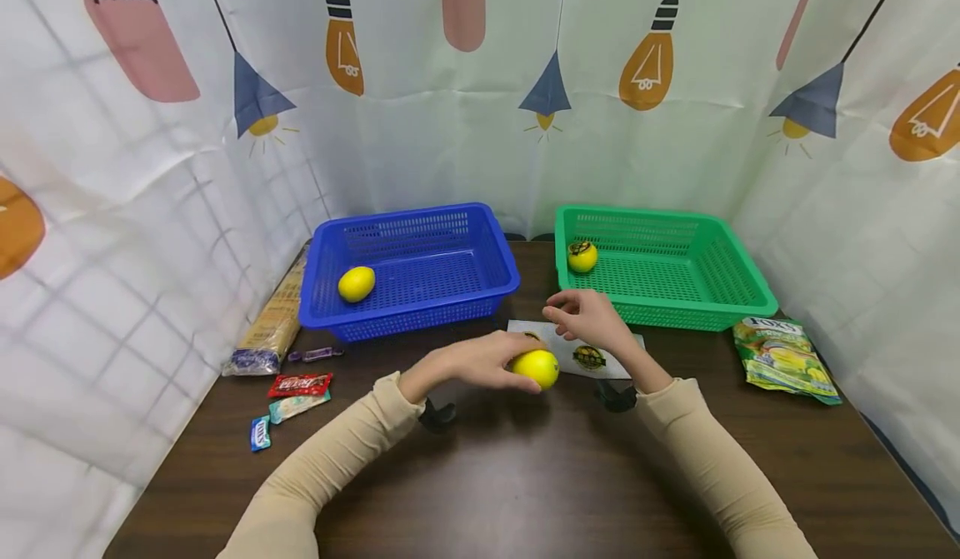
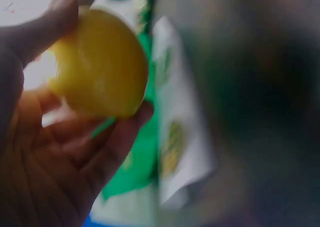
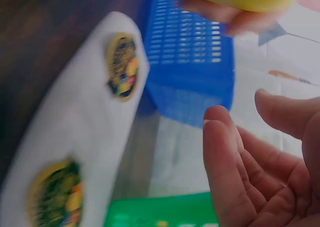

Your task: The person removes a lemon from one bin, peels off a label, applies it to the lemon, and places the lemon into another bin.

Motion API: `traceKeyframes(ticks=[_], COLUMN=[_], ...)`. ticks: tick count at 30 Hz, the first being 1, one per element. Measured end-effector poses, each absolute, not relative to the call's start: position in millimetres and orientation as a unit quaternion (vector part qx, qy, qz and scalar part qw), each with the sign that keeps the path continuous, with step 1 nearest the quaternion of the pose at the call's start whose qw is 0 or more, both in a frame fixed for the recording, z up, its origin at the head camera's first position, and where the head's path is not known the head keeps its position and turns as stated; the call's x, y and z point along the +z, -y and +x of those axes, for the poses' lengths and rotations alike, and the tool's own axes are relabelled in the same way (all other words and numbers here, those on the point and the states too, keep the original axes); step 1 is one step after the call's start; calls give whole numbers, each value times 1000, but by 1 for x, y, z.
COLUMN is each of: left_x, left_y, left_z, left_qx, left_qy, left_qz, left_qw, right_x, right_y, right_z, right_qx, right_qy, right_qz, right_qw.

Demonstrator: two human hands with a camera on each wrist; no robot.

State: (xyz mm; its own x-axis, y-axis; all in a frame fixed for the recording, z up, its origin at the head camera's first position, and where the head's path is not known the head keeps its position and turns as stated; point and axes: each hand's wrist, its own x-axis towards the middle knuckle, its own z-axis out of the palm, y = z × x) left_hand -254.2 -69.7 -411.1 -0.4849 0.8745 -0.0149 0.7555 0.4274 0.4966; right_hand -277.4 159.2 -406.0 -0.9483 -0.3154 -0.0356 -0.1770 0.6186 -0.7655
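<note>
My left hand (image 1: 483, 361) grips a lemon (image 1: 537, 368) above the table's middle. In the left wrist view the thumb and fingertips curl round the lemon (image 2: 105, 62). To the right, my right hand (image 1: 592, 319) hovers over a white sheet of stickers (image 1: 617, 366), its fingers loosely bent. Nothing shows between thumb and fingers in the right wrist view, where the sheet (image 3: 95, 117) carries round black-and-gold stickers. One lemon (image 1: 356, 284) lies in the blue basket (image 1: 420, 320). Another yellow fruit (image 1: 582, 257), bearing a dark sticker, lies in the green basket (image 1: 678, 316).
Small wrapped candies (image 1: 300, 385) lie at the left, beside a long brown-and-clear package (image 1: 270, 317). A green-and-yellow Fox's bag (image 1: 783, 357) lies at the right. A patterned curtain (image 1: 450, 142) hangs behind the baskets.
</note>
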Motion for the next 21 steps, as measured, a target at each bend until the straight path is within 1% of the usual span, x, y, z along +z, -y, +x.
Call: traceKeyframes(ticks=[5,10,14,17,21], left_x=[-441,-454,-454,-450,-443], left_y=[55,48,47,49,54], left_z=[-237,-225,-223,-222,-229], left_qx=[162,142,156,158,185], left_qy=[-852,-867,-878,-882,-887], left_qz=[477,459,438,425,403], left_qw=[138,129,118,124,124], right_x=[-421,-429,-432,-434,-435], right_y=[-173,-182,-185,-185,-186], right_z=[-268,-264,-265,-267,-273], right_qx=[-400,-402,-412,-417,-422], right_qy=[-902,-902,-897,-892,-886], right_qz=[-141,-131,-129,-135,-147], right_qw=[79,86,94,112,126])
